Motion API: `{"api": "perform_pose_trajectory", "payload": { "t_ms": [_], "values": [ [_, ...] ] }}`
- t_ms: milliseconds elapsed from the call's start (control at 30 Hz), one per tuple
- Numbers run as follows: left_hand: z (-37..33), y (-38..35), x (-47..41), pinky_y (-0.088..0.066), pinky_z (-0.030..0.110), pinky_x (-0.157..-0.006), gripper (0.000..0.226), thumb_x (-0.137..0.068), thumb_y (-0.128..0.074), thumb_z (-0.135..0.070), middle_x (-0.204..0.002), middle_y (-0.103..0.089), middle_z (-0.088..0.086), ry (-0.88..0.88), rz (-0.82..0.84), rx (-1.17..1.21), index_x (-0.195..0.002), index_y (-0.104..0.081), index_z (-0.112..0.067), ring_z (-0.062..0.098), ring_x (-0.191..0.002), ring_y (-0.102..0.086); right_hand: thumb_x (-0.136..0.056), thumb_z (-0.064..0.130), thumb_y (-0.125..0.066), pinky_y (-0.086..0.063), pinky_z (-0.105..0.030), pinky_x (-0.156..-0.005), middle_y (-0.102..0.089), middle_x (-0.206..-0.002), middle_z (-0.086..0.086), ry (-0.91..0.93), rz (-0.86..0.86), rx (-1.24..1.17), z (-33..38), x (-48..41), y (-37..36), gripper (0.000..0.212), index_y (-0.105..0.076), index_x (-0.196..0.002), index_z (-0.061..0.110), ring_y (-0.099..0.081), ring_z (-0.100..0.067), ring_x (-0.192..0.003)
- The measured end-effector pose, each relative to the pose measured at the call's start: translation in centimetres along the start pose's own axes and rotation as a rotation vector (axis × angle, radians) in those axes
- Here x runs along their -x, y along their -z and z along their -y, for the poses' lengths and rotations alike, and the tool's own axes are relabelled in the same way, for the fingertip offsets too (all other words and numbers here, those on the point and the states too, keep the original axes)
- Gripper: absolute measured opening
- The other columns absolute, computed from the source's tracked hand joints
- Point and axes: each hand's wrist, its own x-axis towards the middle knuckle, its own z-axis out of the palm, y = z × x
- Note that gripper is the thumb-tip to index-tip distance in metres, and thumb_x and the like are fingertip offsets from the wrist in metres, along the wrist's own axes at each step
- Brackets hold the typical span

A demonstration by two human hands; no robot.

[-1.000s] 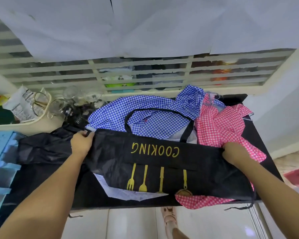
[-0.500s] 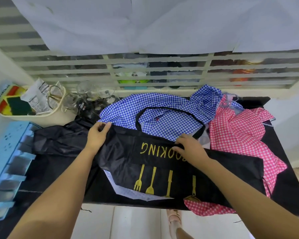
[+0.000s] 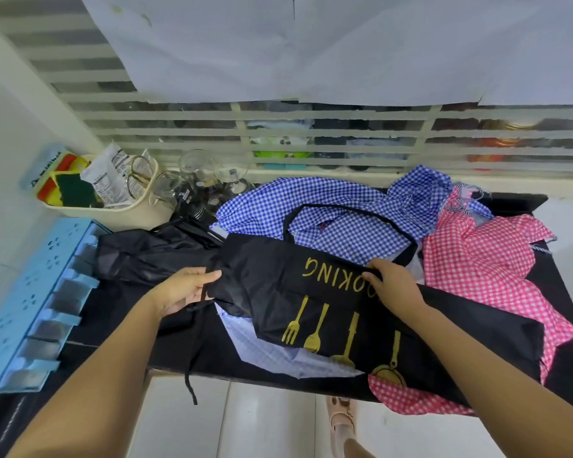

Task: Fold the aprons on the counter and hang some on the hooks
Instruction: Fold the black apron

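The black apron [image 3: 278,292] lay lengthwise between the hands on the worktop [image 3: 172,348]. The left hand [image 3: 184,289] pinched its end and tie. The right hand [image 3: 394,285] curled over its top hem mid-length, and the longer free part trailed rightward past that hand.

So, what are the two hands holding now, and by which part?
Both hold the black apron. The left hand pinches its left side edge; the right hand grips the top edge at the gold lettering.
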Motion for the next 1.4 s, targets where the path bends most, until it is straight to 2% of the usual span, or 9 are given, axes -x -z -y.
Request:
{"api": "perform_pose_trajectory", "payload": {
  "t_ms": [267,567,700,767,900,1000,1100,1267,1400],
  "values": [
    [2.7,1.0,1.7,-0.044,0.024,-0.052,0.024,-0.094,-0.061,-0.021,-0.044,-0.044,-0.003,0.061,-0.136,-0.333,-0.074,-0.058,-0.008,0.011,-0.041,-0.04,-0.095,0.019,-0.056,-0.046,-0.035,-0.079,-0.066,-0.092,-0.006,0.054,-0.011,-0.004,0.8,1.2,-1.6,0.011,-0.061,-0.096,0.009,-0.061,-0.022,-0.085],
    [3.3,-0.2,3.6,-0.052,0.033,-0.083,0.035,-0.094,-0.057,-0.035,-0.104,-0.073,0.01,-0.102,-0.146,0.166,-0.108,-0.068,-0.004,0.021,-0.095,-0.069,-0.096,0.03,-0.054,-0.05,-0.033,-0.077,-0.065,-0.093,-0.001,-0.003,0.049,-0.048,1.3,1.6,-2.0,0.019,-0.061,-0.102,0.013,-0.061,-0.016,-0.083],
    [5.1,-1.6,3.2,-0.049,0.036,-0.084,0.045,-0.088,-0.069,-0.023,-0.121,-0.06,0.02,-0.138,-0.59,-0.297,-0.121,-0.054,0.003,0.032,-0.105,-0.06,-0.098,0.023,-0.049,-0.047,-0.039,-0.081,-0.067,-0.095,-0.007,-0.057,0.017,0.01,1.6,1.5,-2.6,0.018,-0.061,-0.102,0.011,-0.061,-0.024,-0.087],
    [5.3,-2.8,3.4,-0.039,0.041,-0.099,0.057,-0.087,-0.069,-0.023,-0.13,-0.05,0.021,-0.419,-0.81,-0.568,-0.132,-0.045,0.003,0.035,-0.12,-0.047,-0.099,0.022,-0.047,-0.046,-0.042,-0.085,-0.067,-0.093,-0.008,-0.089,0.011,0.039,1.6,1.4,-3.2,0.018,-0.061,-0.1,0.01,-0.061,-0.026,-0.089],
    [5.6,-9.2,3.5,-0.026,0.045,-0.113,0.064,-0.093,-0.047,-0.042,-0.148,-0.039,0.011,-0.844,-0.484,-0.959,-0.146,-0.034,-0.009,0.028,-0.138,-0.033,-0.095,0.017,-0.053,-0.045,-0.044,-0.086,-0.065,-0.096,-0.009,-0.1,-0.091,0.061,2.0,1.3,-3.9,0.012,-0.061,-0.099,0.009,-0.06,-0.028,-0.092],
    [7.4,-14.4,2.2,-0.001,0.057,-0.114,0.075,-0.085,-0.008,-0.062,-0.161,0.001,-0.002,-0.677,-0.25,-1.301,-0.151,0.006,-0.029,0.023,-0.147,0.008,-0.084,0.008,-0.065,-0.044,-0.048,-0.091,-0.058,-0.113,-0.019,0.017,-0.272,0.165,2.6,2.5,-5.0,0.029,-0.059,-0.112,0.002,-0.055,-0.035,-0.107],
    [10.1,-16.4,0.2,0.009,0.061,-0.11,0.07,-0.082,0.004,-0.064,-0.158,0.016,-0.006,-0.508,-0.25,-1.362,-0.144,0.017,-0.034,0.029,-0.147,0.013,-0.09,0.012,-0.059,-0.029,-0.047,-0.113,-0.04,-0.145,-0.016,0.178,-0.227,0.141,3.6,5.5,-6.7,0.048,-0.047,-0.136,0.008,-0.035,-0.033,-0.137],
    [11.2,-16.2,-0.8,0.011,0.061,-0.11,0.067,-0.081,0.008,-0.066,-0.155,0.023,-0.011,-0.451,-0.286,-1.375,-0.142,0.021,-0.041,0.025,-0.147,0.016,-0.089,0.064,0.011,0.008,-0.033,-0.118,0.009,-0.154,0.011,0.058,0.033,0.243,-1.9,11.8,-7.9,0.067,-0.003,-0.149,0.037,0.008,-0.013,-0.146],
    [11.1,-16.0,-0.6,0.01,0.061,-0.111,0.071,-0.077,0.01,-0.069,-0.16,0.015,-0.008,-0.463,-0.291,-1.342,-0.142,0.02,-0.042,0.023,-0.147,0.016,-0.098,0.052,-0.016,-0.01,-0.04,-0.118,-0.02,-0.157,-0.004,-0.223,-0.189,0.218,-8.2,15.4,-5.0,0.063,-0.029,-0.149,0.019,-0.018,-0.027,-0.145]
  ]
}}
